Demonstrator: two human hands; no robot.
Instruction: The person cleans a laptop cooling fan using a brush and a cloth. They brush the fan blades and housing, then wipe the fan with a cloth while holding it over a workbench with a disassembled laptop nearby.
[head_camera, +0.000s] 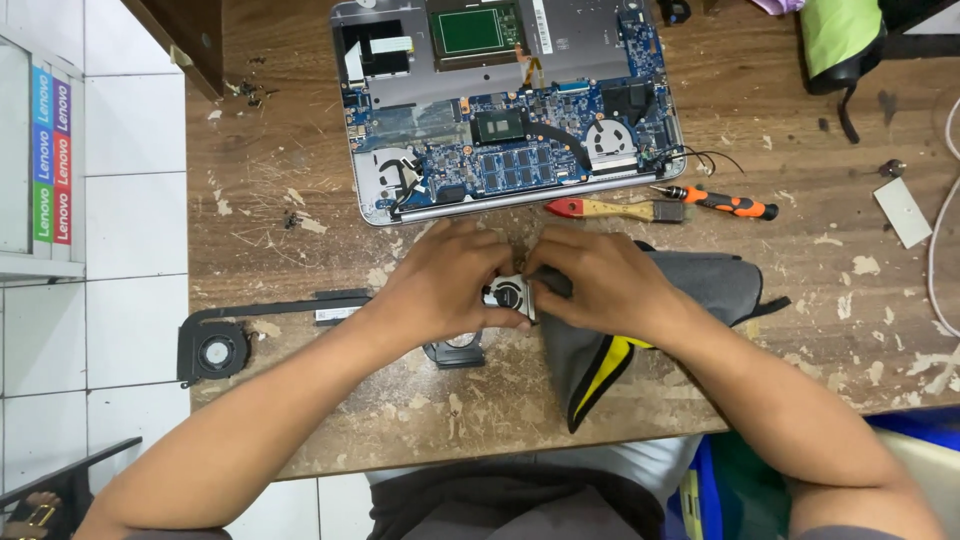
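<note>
Small fan mostly hidden btwn fingers, centre frame. Black part under left hand unclear. Laptop cut off at top edge.

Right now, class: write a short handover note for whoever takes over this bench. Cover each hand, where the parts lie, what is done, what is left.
Left hand and right hand: both grip a small fan over the grey cloth.
Opened laptop lies above, board exposed.
Second fan with heat pipe lies left; brush and screwdriver by the laptop.
Done: both fans out.
Left: both fans still off the laptop.
</note>
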